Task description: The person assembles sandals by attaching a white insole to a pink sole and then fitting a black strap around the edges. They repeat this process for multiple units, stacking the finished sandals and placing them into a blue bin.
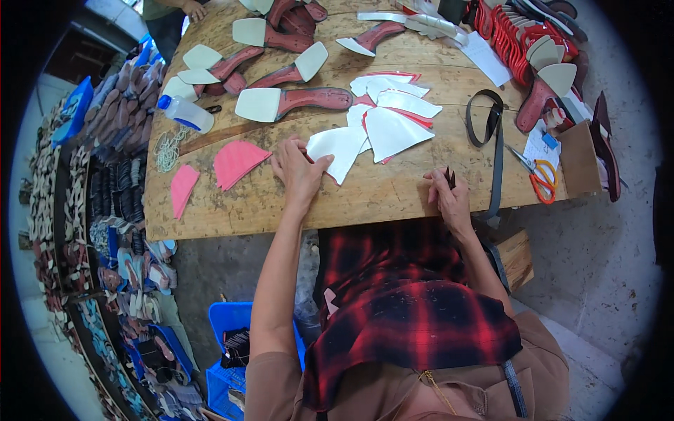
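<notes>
My left hand is on the wooden table, its thumb and fingers closed on the edge of a white fan-shaped piece with a bit of red at its border. That piece touches a spread pile of similar white pieces, some with red undersides. My right hand, near the table's front edge, is closed around a small dark tool with two points, perhaps thread snips; its grip end is hidden. Left of my left hand lie a stack of pink fan-shaped pieces and a narrower pink piece.
Several red insoles with pale heels lie toward the back. A clear bottle with blue cap and white string are left. Right are a dark strap, orange-handled scissors and a cardboard box. Another person's hand shows far back.
</notes>
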Action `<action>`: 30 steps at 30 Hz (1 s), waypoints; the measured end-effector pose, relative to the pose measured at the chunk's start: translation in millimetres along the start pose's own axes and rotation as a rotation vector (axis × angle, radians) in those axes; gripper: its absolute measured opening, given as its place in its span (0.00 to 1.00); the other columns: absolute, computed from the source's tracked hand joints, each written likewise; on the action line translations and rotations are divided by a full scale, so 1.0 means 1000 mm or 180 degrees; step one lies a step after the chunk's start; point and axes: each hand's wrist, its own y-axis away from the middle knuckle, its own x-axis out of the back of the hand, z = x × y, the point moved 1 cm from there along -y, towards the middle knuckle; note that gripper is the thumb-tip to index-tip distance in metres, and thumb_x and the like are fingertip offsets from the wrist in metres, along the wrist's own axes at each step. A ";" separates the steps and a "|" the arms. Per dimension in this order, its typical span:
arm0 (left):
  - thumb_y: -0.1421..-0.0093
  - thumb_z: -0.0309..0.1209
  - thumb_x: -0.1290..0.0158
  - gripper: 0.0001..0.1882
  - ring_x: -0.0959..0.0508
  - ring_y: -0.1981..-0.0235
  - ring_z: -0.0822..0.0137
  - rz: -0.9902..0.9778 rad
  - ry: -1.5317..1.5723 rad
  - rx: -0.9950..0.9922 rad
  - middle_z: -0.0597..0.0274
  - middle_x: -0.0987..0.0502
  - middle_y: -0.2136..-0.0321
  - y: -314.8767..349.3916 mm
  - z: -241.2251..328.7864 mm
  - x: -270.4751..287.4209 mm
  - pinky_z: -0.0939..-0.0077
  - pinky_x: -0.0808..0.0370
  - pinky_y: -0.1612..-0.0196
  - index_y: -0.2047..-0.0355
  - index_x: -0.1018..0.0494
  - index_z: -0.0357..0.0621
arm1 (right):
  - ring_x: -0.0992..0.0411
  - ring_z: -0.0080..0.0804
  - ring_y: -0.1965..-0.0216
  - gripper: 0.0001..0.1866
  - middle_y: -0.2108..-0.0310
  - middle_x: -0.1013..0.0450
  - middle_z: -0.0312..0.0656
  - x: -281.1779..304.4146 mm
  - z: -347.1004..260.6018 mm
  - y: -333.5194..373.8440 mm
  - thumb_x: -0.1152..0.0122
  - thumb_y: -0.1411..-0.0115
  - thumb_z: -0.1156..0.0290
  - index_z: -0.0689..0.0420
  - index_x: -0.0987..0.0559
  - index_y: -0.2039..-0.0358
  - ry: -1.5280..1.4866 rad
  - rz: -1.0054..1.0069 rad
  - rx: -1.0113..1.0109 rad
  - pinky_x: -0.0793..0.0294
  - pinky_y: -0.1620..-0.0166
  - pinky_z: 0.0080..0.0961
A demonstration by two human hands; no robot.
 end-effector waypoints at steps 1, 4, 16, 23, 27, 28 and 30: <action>0.54 0.40 0.33 0.35 0.33 0.45 0.50 -0.0010 0.0156 0.0045 0.47 0.32 0.48 0.004 0.006 0.002 0.51 0.52 0.37 0.50 0.37 0.39 | 0.37 0.16 0.79 0.16 0.83 0.34 0.31 0.000 -0.001 0.001 0.49 0.31 0.62 0.63 0.23 0.66 -0.0001 0.0006 -0.0008 0.38 0.73 0.17; 0.53 0.36 0.34 0.35 0.29 0.50 0.47 0.0059 0.0417 0.0115 0.44 0.29 0.52 0.019 0.022 0.003 0.56 0.41 0.41 0.48 0.37 0.38 | 0.37 0.16 0.79 0.16 0.83 0.34 0.31 0.000 0.000 0.003 0.49 0.31 0.63 0.63 0.23 0.66 0.0015 0.0025 0.0068 0.38 0.73 0.18; 0.54 0.32 0.34 0.27 0.21 0.66 0.64 -0.0272 0.0820 0.0629 0.53 0.21 0.66 0.012 0.013 0.009 0.71 0.26 0.60 0.54 0.27 0.33 | 0.36 0.19 0.79 0.26 0.80 0.33 0.33 -0.001 0.001 -0.001 0.56 0.30 0.49 0.62 0.22 0.64 -0.0133 -0.0244 -0.0126 0.37 0.72 0.20; 0.34 0.26 0.49 0.09 0.20 0.62 0.68 0.0890 0.3849 0.0941 0.57 0.22 0.59 0.080 0.034 0.023 0.72 0.21 0.58 0.55 0.31 0.38 | 0.32 0.25 0.70 0.27 0.73 0.29 0.38 -0.002 0.017 0.006 0.61 0.29 0.51 0.63 0.22 0.58 -0.0059 -0.0281 0.0313 0.32 0.63 0.24; 0.33 0.25 0.49 0.09 0.19 0.61 0.68 0.0460 0.3637 0.0930 0.55 0.21 0.59 0.106 0.047 0.025 0.75 0.22 0.57 0.55 0.29 0.34 | 0.27 0.32 0.66 0.19 0.65 0.26 0.45 -0.020 -0.040 0.029 0.53 0.31 0.59 0.63 0.23 0.57 -0.0101 -0.0668 0.0594 0.28 0.59 0.28; 0.34 0.25 0.49 0.11 0.20 0.62 0.70 0.0276 0.3622 0.1049 0.56 0.20 0.60 0.111 0.065 0.022 0.76 0.22 0.57 0.54 0.27 0.32 | 0.26 0.34 0.65 0.17 0.64 0.25 0.46 -0.027 -0.057 0.038 0.50 0.32 0.61 0.62 0.24 0.56 -0.0110 -0.0691 0.0787 0.28 0.58 0.29; 0.35 0.25 0.47 0.13 0.21 0.63 0.74 -0.0357 0.3736 0.1185 0.61 0.20 0.61 0.118 0.090 0.015 0.80 0.24 0.59 0.51 0.27 0.33 | 0.25 0.37 0.62 0.14 0.63 0.25 0.48 -0.040 -0.069 0.049 0.46 0.34 0.65 0.62 0.25 0.55 -0.0045 -0.0755 0.0942 0.27 0.57 0.31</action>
